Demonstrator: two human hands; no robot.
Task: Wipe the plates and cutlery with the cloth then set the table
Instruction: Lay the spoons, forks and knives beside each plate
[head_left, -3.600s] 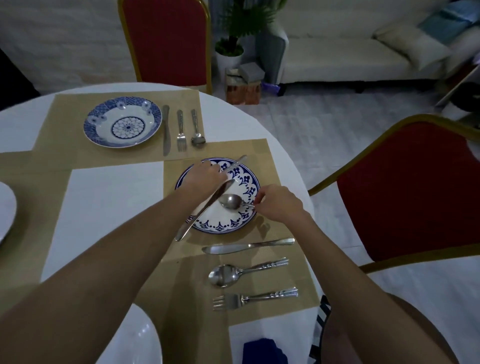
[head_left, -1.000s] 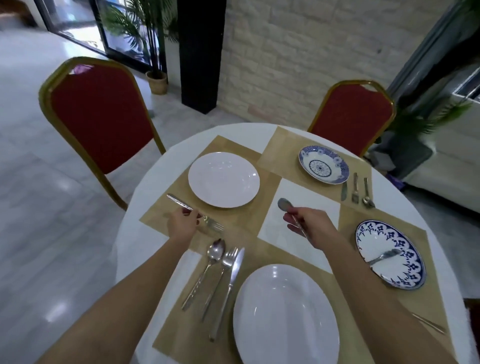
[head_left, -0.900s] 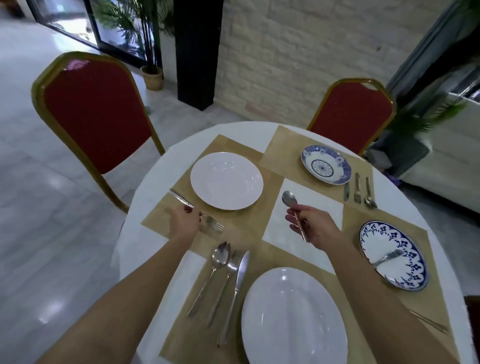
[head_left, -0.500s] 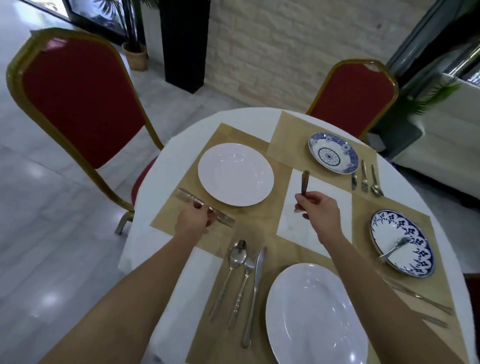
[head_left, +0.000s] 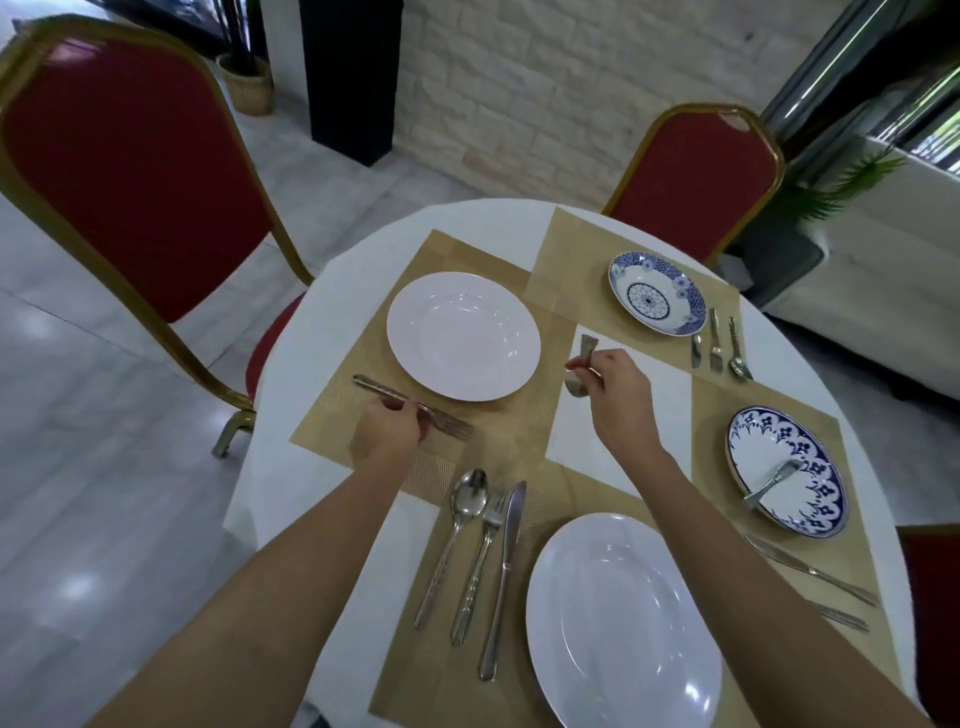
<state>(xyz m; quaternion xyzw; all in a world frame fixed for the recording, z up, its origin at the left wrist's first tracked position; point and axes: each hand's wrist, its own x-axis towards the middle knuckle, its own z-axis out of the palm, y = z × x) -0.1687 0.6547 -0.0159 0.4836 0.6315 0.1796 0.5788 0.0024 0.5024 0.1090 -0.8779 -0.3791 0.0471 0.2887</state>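
Note:
My left hand (head_left: 388, 427) grips a fork (head_left: 415, 408) low over the tan placemat (head_left: 332, 415), just below the far white plate (head_left: 463, 335). My right hand (head_left: 613, 382) holds a spoon (head_left: 583, 367) upright, handle up and bowl down, to the right of that plate. A near white plate (head_left: 623, 618) has a spoon, fork and knife (head_left: 503, 571) laid to its left. On the right, a blue-patterned plate (head_left: 810, 499) carries a utensil (head_left: 771, 480). A blue bowl-plate (head_left: 655, 292) at the back has cutlery beside it. No cloth is in view.
The round table (head_left: 332, 312) has a white cover. Red chairs with gold frames stand at the left (head_left: 130, 156), at the back (head_left: 696, 182) and at the far right edge. More cutlery (head_left: 810, 571) lies near the right table edge. A white sofa stands at the far right.
The view swung from the blue-patterned plate to the far white plate's setting. My left hand lowered the fork toward the placemat; my right hand turned the spoon from bowl-up to handle-up.

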